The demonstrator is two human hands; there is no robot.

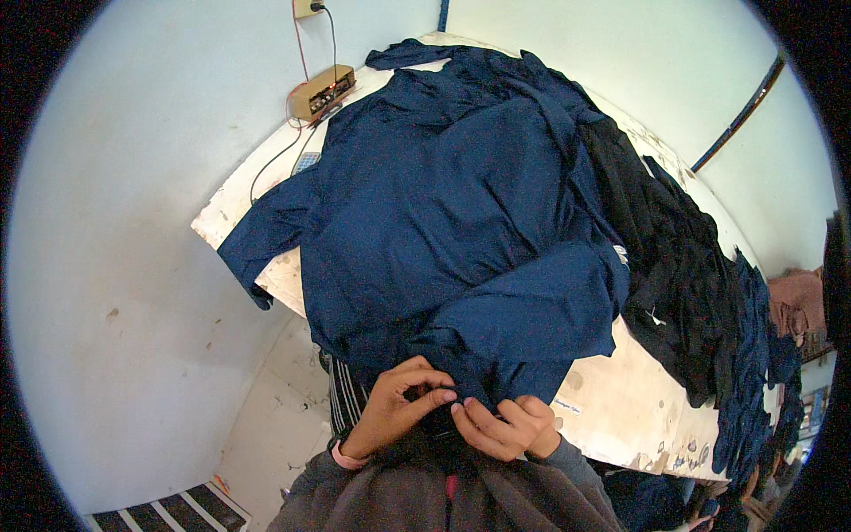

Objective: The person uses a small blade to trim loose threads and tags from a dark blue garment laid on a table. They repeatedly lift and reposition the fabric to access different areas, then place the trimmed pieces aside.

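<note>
A large navy blue garment lies spread over the table, with one sleeve hanging past the left edge. Its near edge drapes off the front, close to my body. My left hand, with a pink band at the wrist, pinches this near edge between thumb and fingers. Beside it, almost touching, my right hand is closed on the same cloth, its fingers curled. Whatever small detail sits between the fingertips is too dark to make out.
Black garments and more navy clothing are heaped along the table's right side. A brown box with wires stands at the back left against the wall. The pale tabletop shows stains. A striped mat lies on the floor at lower left.
</note>
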